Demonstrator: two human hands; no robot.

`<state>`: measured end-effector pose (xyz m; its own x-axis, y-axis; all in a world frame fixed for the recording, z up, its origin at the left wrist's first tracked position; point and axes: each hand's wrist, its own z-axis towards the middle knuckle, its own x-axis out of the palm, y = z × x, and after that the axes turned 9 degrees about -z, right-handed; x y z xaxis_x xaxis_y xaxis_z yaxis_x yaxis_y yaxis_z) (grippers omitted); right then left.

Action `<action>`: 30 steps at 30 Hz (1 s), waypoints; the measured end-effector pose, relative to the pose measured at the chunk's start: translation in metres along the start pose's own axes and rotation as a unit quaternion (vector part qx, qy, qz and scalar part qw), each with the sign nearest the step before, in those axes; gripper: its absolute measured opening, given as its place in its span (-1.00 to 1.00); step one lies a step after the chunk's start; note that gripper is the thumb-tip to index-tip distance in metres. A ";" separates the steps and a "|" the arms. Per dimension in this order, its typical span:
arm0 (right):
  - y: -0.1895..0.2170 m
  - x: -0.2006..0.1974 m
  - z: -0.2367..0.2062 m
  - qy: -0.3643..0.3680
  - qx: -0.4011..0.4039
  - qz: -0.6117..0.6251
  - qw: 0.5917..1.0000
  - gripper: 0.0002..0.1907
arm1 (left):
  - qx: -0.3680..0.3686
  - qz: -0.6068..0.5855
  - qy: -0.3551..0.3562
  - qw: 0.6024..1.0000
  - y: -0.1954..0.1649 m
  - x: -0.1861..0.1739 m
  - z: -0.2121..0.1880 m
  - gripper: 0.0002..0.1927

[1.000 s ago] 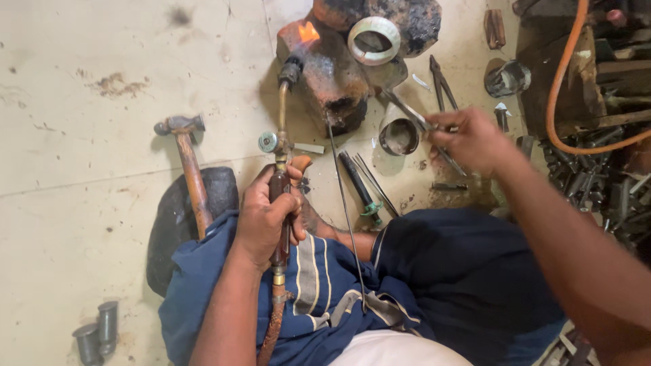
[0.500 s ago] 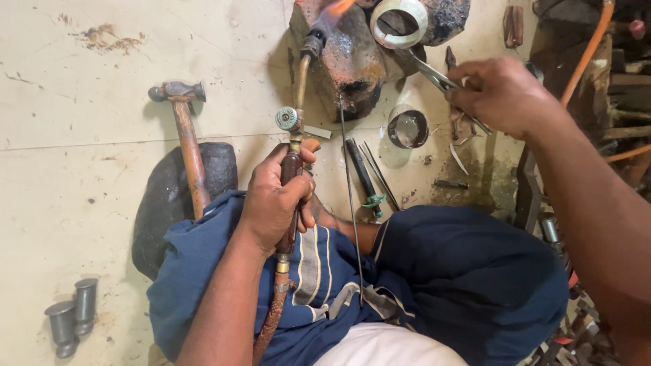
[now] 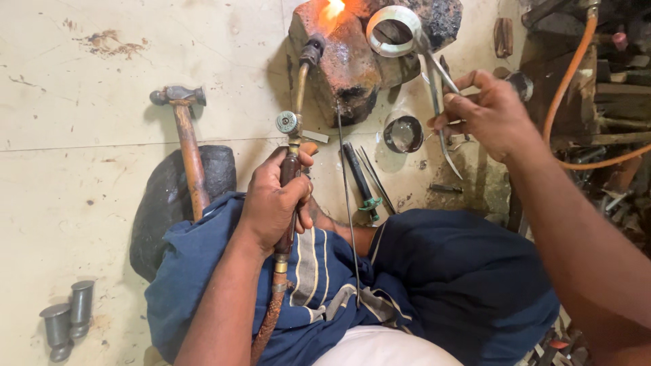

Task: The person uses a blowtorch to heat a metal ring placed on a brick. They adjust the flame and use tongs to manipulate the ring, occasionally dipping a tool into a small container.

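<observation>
1. The floor [image 3: 81, 169] on the left side is wide and open; only the hammer [image 3: 186, 146] lies there, with its handle over a dark rounded block [image 3: 159, 210].
2. Two small grey metal cylinders [image 3: 68, 318] stand at the lower left, well apart from the hammer.
3. The gas torch [image 3: 295, 129] in the left hand [image 3: 274, 200] crosses the middle path up to the scorched block [image 3: 346, 68], where a flame burns.
4. Between the two hands, a thin rod [image 3: 349, 203], a dark tool with green end [image 3: 359, 179] and a small round cup [image 3: 403, 133] crowd the floor.
5. On the right, the orange hose [image 3: 566, 74] and piled scrap [image 3: 610, 183] close the way behind the right hand [image 3: 491, 115] holding tongs [image 3: 441, 102].
</observation>
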<state>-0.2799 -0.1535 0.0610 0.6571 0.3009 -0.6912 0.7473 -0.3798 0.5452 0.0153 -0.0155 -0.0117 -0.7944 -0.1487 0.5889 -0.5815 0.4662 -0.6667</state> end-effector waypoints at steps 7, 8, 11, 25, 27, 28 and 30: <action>-0.001 0.013 0.010 0.000 0.001 -0.017 1.000 -0.86 | 0.002 -0.006 0.006 1.000 -0.003 0.002 0.000 -0.62; -0.001 0.013 0.011 -0.002 -0.007 -0.007 1.000 -0.85 | 0.001 -0.001 0.005 1.000 -0.003 0.002 0.000 -0.62; -0.001 0.014 0.016 -0.009 -0.005 -0.004 1.000 -0.84 | -0.001 0.008 0.002 1.000 -0.005 0.003 -0.001 -0.63; -0.020 0.025 0.026 -0.040 -0.084 0.049 0.994 -0.90 | -0.007 0.006 -0.003 1.000 -0.005 0.003 -0.002 -0.67; -0.023 0.023 0.028 -0.019 -0.116 0.104 0.988 -0.90 | -0.011 0.009 -0.006 1.000 -0.005 0.003 -0.001 -0.67; -0.024 0.021 0.029 -0.008 -0.096 0.131 0.987 -0.91 | -0.009 0.011 -0.006 1.000 -0.005 0.003 -0.001 -0.67; -0.025 0.018 0.029 0.016 -0.056 0.186 0.981 -0.91 | -0.006 0.014 -0.006 1.000 -0.005 0.003 -0.001 -0.67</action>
<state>-0.2898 -0.1643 0.0209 0.8875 0.1877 -0.4209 0.4609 -0.3707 0.8063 0.0155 -0.0173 -0.0063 -0.8123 -0.1468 0.5645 -0.5573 0.4808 -0.6769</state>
